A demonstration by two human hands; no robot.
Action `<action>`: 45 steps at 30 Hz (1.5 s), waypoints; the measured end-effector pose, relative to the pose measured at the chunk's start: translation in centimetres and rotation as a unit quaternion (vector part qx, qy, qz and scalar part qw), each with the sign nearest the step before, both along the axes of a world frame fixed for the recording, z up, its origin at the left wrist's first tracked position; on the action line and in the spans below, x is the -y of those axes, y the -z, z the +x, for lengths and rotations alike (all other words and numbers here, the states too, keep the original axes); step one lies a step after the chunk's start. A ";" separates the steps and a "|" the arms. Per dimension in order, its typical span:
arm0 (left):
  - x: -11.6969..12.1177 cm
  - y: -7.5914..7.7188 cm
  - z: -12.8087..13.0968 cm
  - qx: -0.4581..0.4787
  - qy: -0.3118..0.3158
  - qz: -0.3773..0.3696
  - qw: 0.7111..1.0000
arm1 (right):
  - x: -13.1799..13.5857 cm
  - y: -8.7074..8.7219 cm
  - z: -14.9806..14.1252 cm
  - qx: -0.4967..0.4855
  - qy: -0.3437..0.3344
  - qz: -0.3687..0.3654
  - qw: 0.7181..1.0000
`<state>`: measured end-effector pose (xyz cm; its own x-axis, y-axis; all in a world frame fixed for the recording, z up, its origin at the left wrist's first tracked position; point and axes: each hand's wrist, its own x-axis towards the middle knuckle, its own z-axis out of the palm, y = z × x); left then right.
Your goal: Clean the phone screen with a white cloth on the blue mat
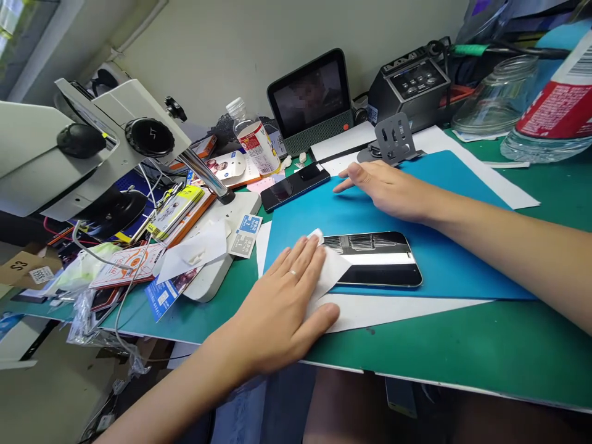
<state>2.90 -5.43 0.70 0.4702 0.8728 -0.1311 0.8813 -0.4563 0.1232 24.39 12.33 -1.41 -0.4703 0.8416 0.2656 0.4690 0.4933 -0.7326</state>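
A smartphone (379, 275) lies flat on the blue mat (462, 246), its dark glass reflecting a white band and a grid of lines. My left hand (289, 296) holds a folded white wipe (333, 266) under its fingers, pressed against the phone's left end. The fingers lie close together and the thumb stands apart; that end of the phone is hidden beneath them. Over the far part of the mat, my right hand (388, 188) is open and holds nothing, its fingers stretched to the left. Beyond it stands a grey metal phone stand (395, 139).
Another dark phone (296, 187) lies at the mat's far left corner. A microscope (139, 135) stands on the left amid boxes and cards. Behind are a plastic bottle (256, 142), a smart display (312, 95) and a black control unit (411, 86). A large bottle (559, 111) stands right.
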 end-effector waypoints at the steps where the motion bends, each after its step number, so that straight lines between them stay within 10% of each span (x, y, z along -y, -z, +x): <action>1: -0.6 0.0 0.9 0.013 0.004 0.003 1.000 | -0.1 0.0 0.0 0.000 0.000 0.003 1.000; 9: -2.4 -0.1 6.9 0.054 0.101 0.033 0.993 | -0.4 -0.2 -0.1 -0.005 -0.006 0.018 1.000; 22: 1.2 0.3 -1.2 -0.004 0.016 0.040 0.999 | 0.0 0.0 0.0 0.005 -0.004 0.001 1.000; 36: 0.5 1.4 9.5 0.082 0.051 0.066 0.993 | 0.7 -0.4 0.0 -0.018 -0.015 -0.007 1.000; 45: 2.7 1.3 5.8 0.054 -0.016 0.079 0.995 | 0.6 -0.4 0.2 -0.005 -0.014 -0.014 1.000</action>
